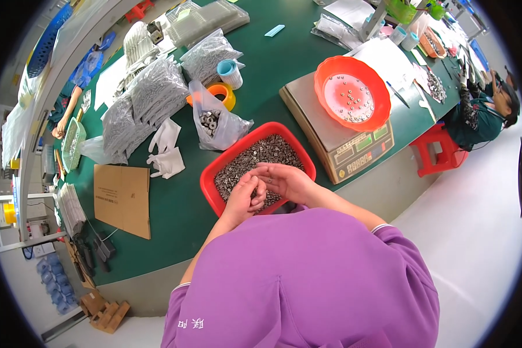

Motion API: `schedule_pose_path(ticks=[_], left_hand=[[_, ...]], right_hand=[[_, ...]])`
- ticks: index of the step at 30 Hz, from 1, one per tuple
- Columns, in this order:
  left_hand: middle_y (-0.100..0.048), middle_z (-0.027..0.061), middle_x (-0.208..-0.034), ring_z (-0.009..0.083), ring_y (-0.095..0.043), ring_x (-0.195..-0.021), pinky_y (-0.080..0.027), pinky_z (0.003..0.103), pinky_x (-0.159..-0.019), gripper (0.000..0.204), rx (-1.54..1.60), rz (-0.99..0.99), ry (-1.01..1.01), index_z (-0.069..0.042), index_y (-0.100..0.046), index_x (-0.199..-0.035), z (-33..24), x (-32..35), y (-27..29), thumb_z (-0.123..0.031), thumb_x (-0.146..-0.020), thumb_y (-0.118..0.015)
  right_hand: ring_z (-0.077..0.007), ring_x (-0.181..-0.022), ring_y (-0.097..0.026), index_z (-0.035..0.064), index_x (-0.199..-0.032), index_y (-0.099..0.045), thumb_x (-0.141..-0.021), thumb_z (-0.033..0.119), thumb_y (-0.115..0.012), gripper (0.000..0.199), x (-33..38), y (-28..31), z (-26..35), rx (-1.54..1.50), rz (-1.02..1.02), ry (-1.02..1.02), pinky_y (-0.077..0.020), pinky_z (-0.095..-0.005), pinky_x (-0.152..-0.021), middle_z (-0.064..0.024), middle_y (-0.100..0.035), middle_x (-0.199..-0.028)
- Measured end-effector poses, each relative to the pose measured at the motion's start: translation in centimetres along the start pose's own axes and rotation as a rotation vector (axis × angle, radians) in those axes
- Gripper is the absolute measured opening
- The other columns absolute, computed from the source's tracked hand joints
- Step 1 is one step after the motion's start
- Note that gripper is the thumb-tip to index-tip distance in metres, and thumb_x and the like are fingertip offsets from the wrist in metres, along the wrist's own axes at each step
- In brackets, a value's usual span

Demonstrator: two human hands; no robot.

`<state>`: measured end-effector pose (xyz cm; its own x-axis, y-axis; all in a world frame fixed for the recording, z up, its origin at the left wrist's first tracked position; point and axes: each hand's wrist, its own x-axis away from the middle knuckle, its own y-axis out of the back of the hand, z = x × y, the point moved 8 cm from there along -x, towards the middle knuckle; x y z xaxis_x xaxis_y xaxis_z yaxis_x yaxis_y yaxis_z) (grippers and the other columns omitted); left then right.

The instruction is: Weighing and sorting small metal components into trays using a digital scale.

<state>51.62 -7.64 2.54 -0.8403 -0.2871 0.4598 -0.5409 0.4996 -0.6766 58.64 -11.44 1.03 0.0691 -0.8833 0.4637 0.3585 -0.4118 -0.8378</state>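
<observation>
Both hands are over a red plastic bin (210,184) heaped with small grey metal parts (267,152) that look like nuts. My left hand (245,200) is closed above the near part of the bin, its fingers curled inward; anything inside them is hidden. Beside it, touching or nearly so, my right hand (289,182) is cupped with its fingers stretched toward the left one. Behind the bin lies a clear plastic bag (229,134) holding larger metal rings. To the right, an orange-red bowl (381,95) with scattered small metal pieces sits on a weighing scale (307,110).
Left of the bin lie white gloves (167,163) and a cardboard sheet (122,200). Filled plastic bags (156,87) and orange tape (229,100) stand farther back. A pen (398,95) and papers lie right of the bowl. A person (484,113) sits at far right, near a red stool (438,152).
</observation>
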Motion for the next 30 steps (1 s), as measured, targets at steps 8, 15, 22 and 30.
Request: schedule_pose_path(ticks=[8,15,22,30], left_hand=[[-0.05,0.0099,-0.089,0.0139,-0.048,-0.069,-0.043,0.021,-0.055,0.02,0.564,-0.164,0.195,0.0,-0.047,-0.101,2.6,-0.5,4.8,-0.011,-0.088,-0.037],[-0.051,0.0183,-0.096,0.0261,-0.056,-0.09,-0.052,0.034,-0.078,0.016,0.672,-0.367,0.125,0.006,-0.045,-0.095,3.1,-0.7,6.7,-0.005,-0.087,-0.037],[-0.051,0.0125,-0.091,0.0174,-0.052,-0.075,-0.048,0.024,-0.062,0.017,0.664,-0.298,0.157,0.001,-0.046,-0.1,2.9,-0.4,6.2,-0.008,-0.089,-0.037],[-0.043,-0.0025,-0.068,0.0041,-0.03,-0.044,-0.02,0.016,-0.035,0.018,0.082,-0.18,0.132,-0.01,-0.048,-0.103,1.1,-0.1,2.3,-0.022,-0.092,-0.038]], right_hand=[[-0.0162,-0.087,-0.059,-0.0009,-0.108,-0.055,-0.081,-0.004,-0.045,0.029,5.4,-0.3,14.7,0.754,-0.356,0.695,-0.0495,-0.0265,-0.076,-0.0094,-0.06,-0.098],[-0.0215,-0.097,-0.057,0.0046,-0.1,-0.062,-0.079,-0.001,-0.051,0.024,11.9,-3.0,23.2,1.613,-0.835,1.165,-0.0447,-0.0281,-0.084,-0.0094,-0.061,-0.101],[-0.0183,-0.091,-0.058,0.0028,-0.095,-0.061,-0.077,-0.007,-0.049,0.024,8.5,-5.9,15.6,1.508,-0.451,1.105,-0.0457,-0.0266,-0.079,-0.0103,-0.061,-0.096],[-0.0159,-0.092,-0.055,-0.0012,-0.118,-0.046,-0.092,0.021,-0.036,0.035,-1.7,1.3,-0.1,0.306,-0.062,0.088,-0.0427,-0.0313,-0.084,-0.0062,-0.056,-0.102]])
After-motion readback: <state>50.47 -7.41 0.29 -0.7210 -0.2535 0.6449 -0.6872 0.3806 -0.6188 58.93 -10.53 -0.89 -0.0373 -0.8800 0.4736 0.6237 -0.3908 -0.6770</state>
